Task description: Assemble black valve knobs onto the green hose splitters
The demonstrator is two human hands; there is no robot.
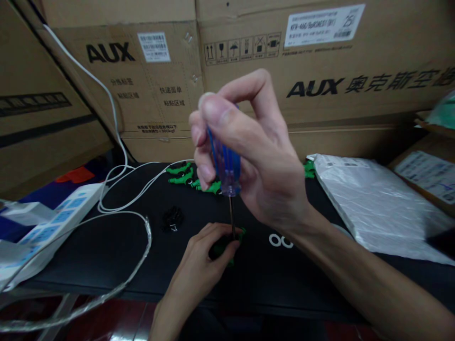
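Observation:
My right hand [256, 147] is wrapped round the clear blue handle of a screwdriver [227, 166], which stands nearly upright with its shaft pointing down. The shaft's lower end reaches a small green part [232, 260] on the black table [142, 260]. Fingers and thumb of my left hand [202, 260] are closed on that green part, on either side of the shaft. Most of the part is hidden under the left hand, and the tip of the screwdriver cannot be made out. Two white rings [280, 240] lie on the table to the right.
Several green parts [181, 174] lie at the back, and a small black heap [173, 218] sits left of my hands. A power strip [60, 227] with white cables is at the left. Large cardboard boxes [249, 94] stand behind. A white plastic package [377, 208] lies at the right.

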